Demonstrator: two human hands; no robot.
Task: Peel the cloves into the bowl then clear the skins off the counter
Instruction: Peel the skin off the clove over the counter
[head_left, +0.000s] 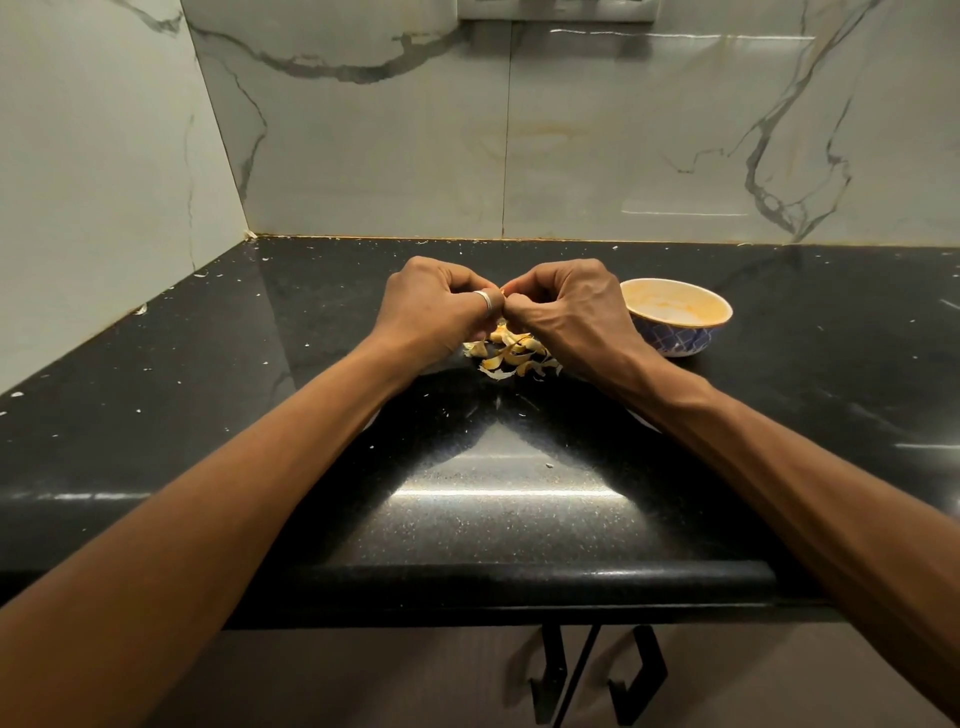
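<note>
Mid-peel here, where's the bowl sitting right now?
In the head view the bowl stands on the black counter, on the right, close beside the right hand, with the pile of skins to its left.

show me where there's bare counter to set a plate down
Free: counter from the left hand to the side wall, the strip between the forearms toward the front edge, and right of the bowl. Crowded: the skins under both hands, which pinch a clove; the right hand sits close beside the bowl.
</note>
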